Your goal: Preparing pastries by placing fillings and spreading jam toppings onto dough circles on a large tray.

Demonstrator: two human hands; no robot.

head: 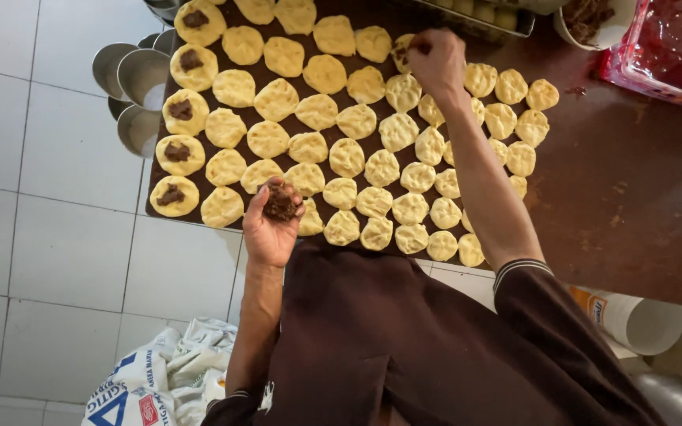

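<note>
Pale yellow dough rounds [346,157], flattened and dimpled, cover the brown table [625,189] in rough rows. Only the leftmost column carries a dab of dark brown filling: five filled rounds [177,151] run from far to near along the left edge. By that count the filling looks barely begun, with the great bulk of the rounds bare.

The left hand [271,225] sits at the near edge, palm up, fingers cupped loosely around a lump of brown filling [280,203]. The right hand [434,59] reaches to the far rows, fingertips pinched together over a round there; a bit of brown shows at the fingertips, though how much it holds I cannot tell.

On the containers: metal cups [140,79] are stacked at the far left, off the table's edge, and seem empty. A white bowl [593,20] at the far right holds more dark filling, beside a red plastic bag [668,47]. A metal tray [483,16] at the far edge holds pale lumps. A white bucket [641,322] stands below the table on the right, its contents hidden.
</note>
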